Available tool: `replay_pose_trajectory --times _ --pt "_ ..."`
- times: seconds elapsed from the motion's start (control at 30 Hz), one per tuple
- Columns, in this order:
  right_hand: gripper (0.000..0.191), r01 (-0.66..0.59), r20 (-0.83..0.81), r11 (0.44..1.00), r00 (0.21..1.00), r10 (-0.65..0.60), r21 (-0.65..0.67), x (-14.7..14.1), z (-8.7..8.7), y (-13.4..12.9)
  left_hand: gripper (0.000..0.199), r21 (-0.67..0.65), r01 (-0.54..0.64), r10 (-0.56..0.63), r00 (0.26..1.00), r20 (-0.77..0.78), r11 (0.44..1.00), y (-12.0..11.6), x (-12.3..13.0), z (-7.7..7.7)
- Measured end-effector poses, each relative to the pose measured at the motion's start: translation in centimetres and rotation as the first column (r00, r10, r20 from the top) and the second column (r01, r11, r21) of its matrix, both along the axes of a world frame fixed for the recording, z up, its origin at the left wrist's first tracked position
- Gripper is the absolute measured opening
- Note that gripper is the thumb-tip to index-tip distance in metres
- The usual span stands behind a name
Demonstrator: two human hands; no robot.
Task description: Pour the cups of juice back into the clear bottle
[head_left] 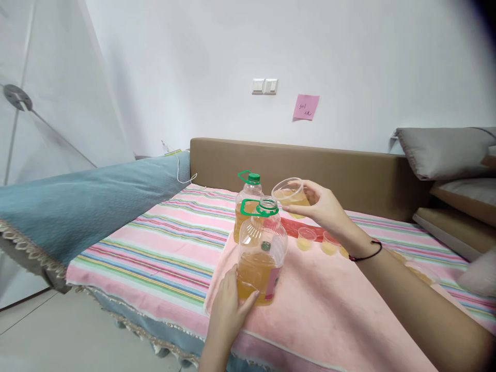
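Observation:
My left hand (232, 310) is wrapped round the lower part of a clear plastic juice bottle (258, 274), about half full of amber liquid. The bottle's mouth is uncapped, with a green carrying ring round its neck. In my right hand (323, 204), a clear plastic cup (291, 199) of yellowish liquid is held in the air, just right of the mouth and slightly tilted. Behind stands a second juice bottle (241, 209) with a green cap, partly hidden by the first. Small cups (306, 239) of yellowish liquid stand below my right wrist; some are hidden by my arm.
A pink cloth (310, 320) lies over a striped bed cover (155, 258), with a red strip (300, 230) behind the small cups. Cushions (445, 152) are piled at the right. A blue-covered armrest (116, 194) lines the left, and a brown backrest (329, 168) meets the wall.

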State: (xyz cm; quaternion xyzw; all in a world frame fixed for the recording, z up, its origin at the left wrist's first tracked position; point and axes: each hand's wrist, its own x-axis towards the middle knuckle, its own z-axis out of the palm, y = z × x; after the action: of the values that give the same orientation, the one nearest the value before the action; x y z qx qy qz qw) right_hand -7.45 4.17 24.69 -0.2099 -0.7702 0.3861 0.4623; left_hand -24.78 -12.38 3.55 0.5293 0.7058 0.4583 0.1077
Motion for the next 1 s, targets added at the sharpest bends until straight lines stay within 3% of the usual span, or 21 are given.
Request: replay_pose_trajectory --times 1.0 --pt "0.054 0.134 0.215 0.984 0.964 -0.156 0.114 0.5 2.5 -1.2 0.074 -0.004 0.012 -0.012 1.0 -0.001 1.0 -0.3 0.2 0.3"
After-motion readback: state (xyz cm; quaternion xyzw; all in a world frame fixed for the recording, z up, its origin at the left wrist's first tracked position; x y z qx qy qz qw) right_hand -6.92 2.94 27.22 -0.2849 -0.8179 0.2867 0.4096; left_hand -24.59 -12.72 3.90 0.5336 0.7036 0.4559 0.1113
